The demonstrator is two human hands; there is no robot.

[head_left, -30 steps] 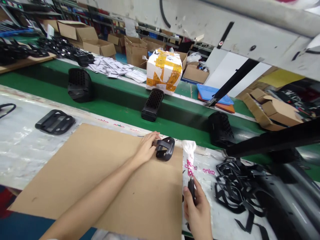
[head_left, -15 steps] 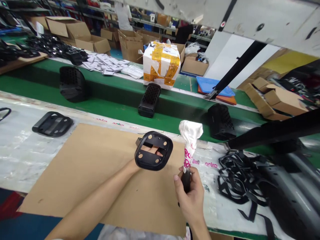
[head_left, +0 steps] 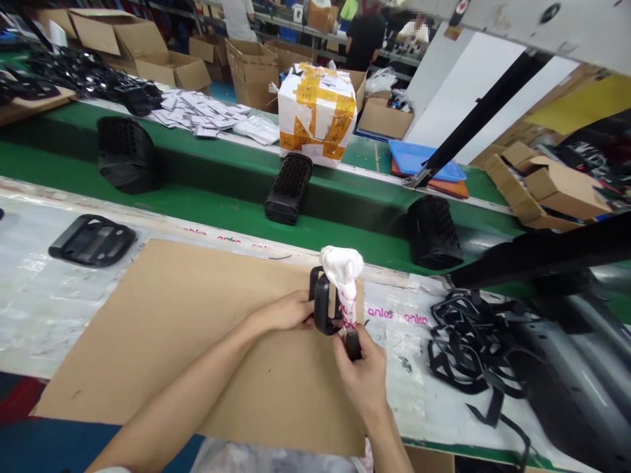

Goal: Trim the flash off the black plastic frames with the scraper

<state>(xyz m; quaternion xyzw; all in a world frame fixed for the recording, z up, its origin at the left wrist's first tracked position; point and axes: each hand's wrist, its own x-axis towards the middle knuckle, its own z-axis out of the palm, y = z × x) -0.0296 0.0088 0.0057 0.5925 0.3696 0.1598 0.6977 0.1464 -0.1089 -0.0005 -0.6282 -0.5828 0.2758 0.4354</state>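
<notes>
My left hand (head_left: 294,310) is closed on a black plastic bracket (head_left: 323,303) with rounded corners, held edge-on above a brown cardboard sheet (head_left: 187,348). Some of those fingers are hidden behind it. In my right hand (head_left: 362,368) is a black-handled tool (head_left: 345,289), its upper part wrapped in white material with pink print. The wrapping covers the head, so its kind does not show. The tool overlaps the bracket's right side in the view; whether they touch I cannot tell. A similar black bracket (head_left: 93,240) lies on the table at the left.
Black slotted housings (head_left: 288,190) sit along the green belt (head_left: 217,203) beyond the table. Black strips and rings (head_left: 463,348) are heaped at the right beside a slanting black post (head_left: 517,253). A white box with yellow tape (head_left: 318,118) stands behind the belt.
My left hand has turned the bracket from face-on to edge-on and shifted it right. My right hand has moved left with the wrapped tool, up to the bracket.
</notes>
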